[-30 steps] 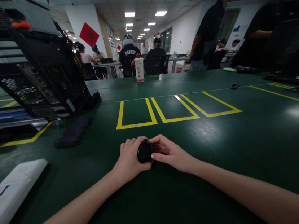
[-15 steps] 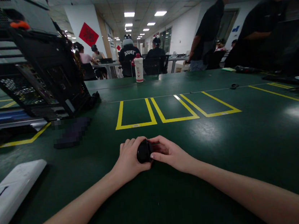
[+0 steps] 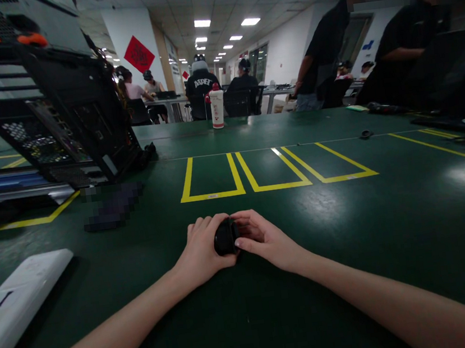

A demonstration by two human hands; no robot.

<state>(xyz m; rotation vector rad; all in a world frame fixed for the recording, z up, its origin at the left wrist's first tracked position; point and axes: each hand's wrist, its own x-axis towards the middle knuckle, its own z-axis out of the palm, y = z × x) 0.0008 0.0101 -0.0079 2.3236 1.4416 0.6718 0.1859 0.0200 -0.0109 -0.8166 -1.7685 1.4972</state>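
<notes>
A small black rounded object (image 3: 224, 239) with a smooth, shiny side is held between my hands, just above or on the green table; its exact kind does not show. My left hand (image 3: 202, 246) wraps round it from the left, thumb below and fingers over the top. From the right, my right hand (image 3: 262, 239) grips its edge, with the thumb in front and bent fingers behind. Part of the object is hidden by my fingers, so its far side cannot be seen.
Yellow tape outlines (image 3: 213, 195) mark the green table (image 3: 250, 318) ahead. An open computer case (image 3: 76, 114) stands at left, near a dark pixelated item (image 3: 113, 206) and a white plastic device (image 3: 20, 307). Farther back are a bottle (image 3: 216, 108), a small black ring (image 3: 365, 134) and several people.
My hands keep their hold on the black object in nearly the same place. The whole view has shifted very slightly.
</notes>
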